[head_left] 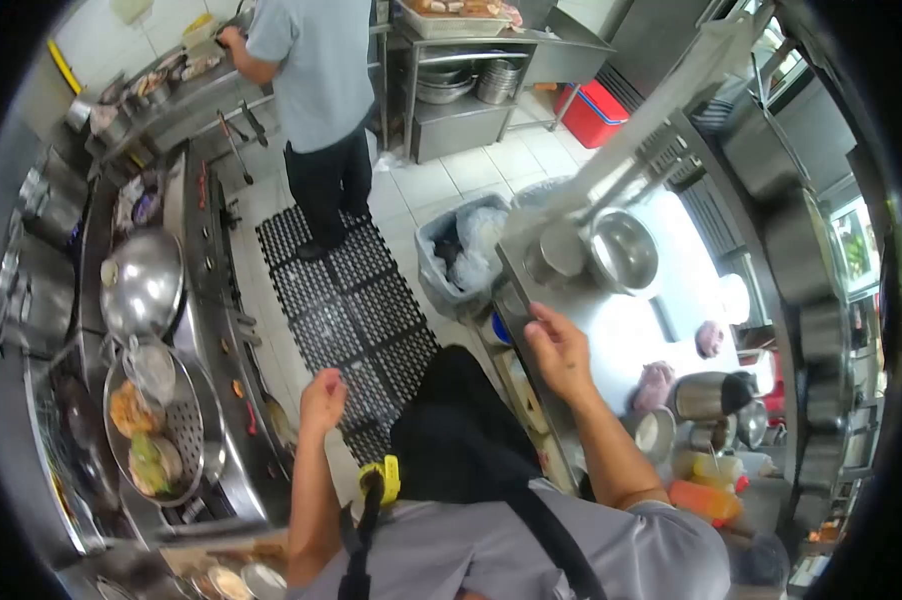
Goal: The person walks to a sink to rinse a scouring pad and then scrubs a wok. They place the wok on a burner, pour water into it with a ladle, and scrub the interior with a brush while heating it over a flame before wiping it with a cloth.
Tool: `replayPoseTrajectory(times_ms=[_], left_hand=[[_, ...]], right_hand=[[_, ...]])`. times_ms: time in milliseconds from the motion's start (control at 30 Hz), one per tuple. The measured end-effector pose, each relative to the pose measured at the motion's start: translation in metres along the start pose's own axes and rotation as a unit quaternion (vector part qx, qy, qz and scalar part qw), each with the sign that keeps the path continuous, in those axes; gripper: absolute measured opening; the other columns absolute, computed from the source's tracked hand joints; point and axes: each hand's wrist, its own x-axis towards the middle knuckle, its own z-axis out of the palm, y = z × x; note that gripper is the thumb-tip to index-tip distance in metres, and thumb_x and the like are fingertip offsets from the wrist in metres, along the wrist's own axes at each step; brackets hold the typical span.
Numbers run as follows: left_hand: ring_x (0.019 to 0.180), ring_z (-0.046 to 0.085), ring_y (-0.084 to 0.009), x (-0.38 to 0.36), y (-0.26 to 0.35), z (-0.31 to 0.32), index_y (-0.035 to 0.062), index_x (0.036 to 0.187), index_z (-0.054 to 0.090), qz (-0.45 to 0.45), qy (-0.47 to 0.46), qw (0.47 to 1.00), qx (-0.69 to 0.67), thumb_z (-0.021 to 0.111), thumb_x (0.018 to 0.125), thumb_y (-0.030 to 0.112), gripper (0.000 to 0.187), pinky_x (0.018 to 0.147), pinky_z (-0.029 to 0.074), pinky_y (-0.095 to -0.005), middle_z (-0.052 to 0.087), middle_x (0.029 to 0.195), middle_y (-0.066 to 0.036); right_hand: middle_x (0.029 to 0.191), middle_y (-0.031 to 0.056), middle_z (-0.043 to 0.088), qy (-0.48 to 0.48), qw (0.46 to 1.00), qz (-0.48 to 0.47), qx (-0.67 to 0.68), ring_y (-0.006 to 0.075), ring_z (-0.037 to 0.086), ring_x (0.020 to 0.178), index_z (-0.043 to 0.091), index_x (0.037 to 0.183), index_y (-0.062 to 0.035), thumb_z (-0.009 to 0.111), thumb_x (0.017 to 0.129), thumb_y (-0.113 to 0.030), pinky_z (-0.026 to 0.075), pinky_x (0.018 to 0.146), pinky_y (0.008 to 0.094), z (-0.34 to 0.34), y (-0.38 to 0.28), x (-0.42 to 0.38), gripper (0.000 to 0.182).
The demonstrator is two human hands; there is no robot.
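Note:
My left hand (323, 402) hangs in the air between the stove and my body, its fingers curled in and nothing visible in it. The nearest thing to it is the stove front (233, 400). A perforated metal pan (185, 430) with cooked food and a wire strainer (152, 372) rests on that stove. My right hand (561, 352) is raised beside the steel worktable (596, 320), loosely bent with fingers apart, and appears to hold nothing. Beyond it stand a steel pot (556, 255) and a large metal bowl (623, 250).
A lidded wok (143, 280) sits on the stove. On the floor are a black rubber mat (346, 300), a lined bin (461, 250) and a red cooler (593, 112). Another person (316, 80) stands at the far counter. Raw meat (655, 385) and a steel jug (699, 396) occupy the worktable.

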Motion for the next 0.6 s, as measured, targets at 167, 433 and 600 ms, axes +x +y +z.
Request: replayPoseTrajectory(times_ms=[167, 433, 600], left_hand=[[0.086, 0.069, -0.0274, 0.076, -0.019, -0.016, 0.0016, 0.112, 0.063, -0.007, -0.005, 0.999, 0.053, 0.065, 0.088, 0.022, 0.031, 0.079, 0.053, -0.0347, 0.070, 0.094, -0.016], [0.084, 0.068, -0.0245, 0.257, 0.039, -0.080, 0.0006, 0.112, 0.063, 0.017, -0.014, 0.998, 0.064, 0.066, 0.089, 0.018, 0.029, 0.079, 0.053, -0.0342, 0.070, 0.093, -0.015], [0.089, 0.069, -0.0270, 0.379, 0.069, -0.067, 0.0009, 0.114, 0.062, 0.045, -0.090, 0.991, 0.086, 0.063, 0.090, 0.016, 0.028, 0.081, 0.053, -0.0350, 0.071, 0.098, -0.016]], right_hand=[[0.096, 0.0062, 0.068, 0.038, 0.992, 0.018, 0.117, 0.0114, 0.061, 0.082, 0.062, 0.128, -0.0023, 0.066, 0.093, -0.014, 0.051, 0.074, 0.0259, 0.037, 0.031, 0.124, 0.037], [0.132, 0.0209, 0.055, 0.189, 0.972, -0.128, -0.048, 0.0309, 0.055, 0.122, 0.058, 0.127, -0.0002, 0.068, 0.089, -0.013, 0.042, 0.103, 0.0411, 0.088, -0.008, 0.307, 0.042], [0.151, 0.0286, 0.029, 0.562, 0.726, -0.265, -0.294, 0.0450, 0.026, 0.142, 0.045, 0.139, 0.0044, 0.074, 0.087, -0.016, 0.027, 0.113, 0.0558, -0.008, -0.023, 0.365, 0.063]])
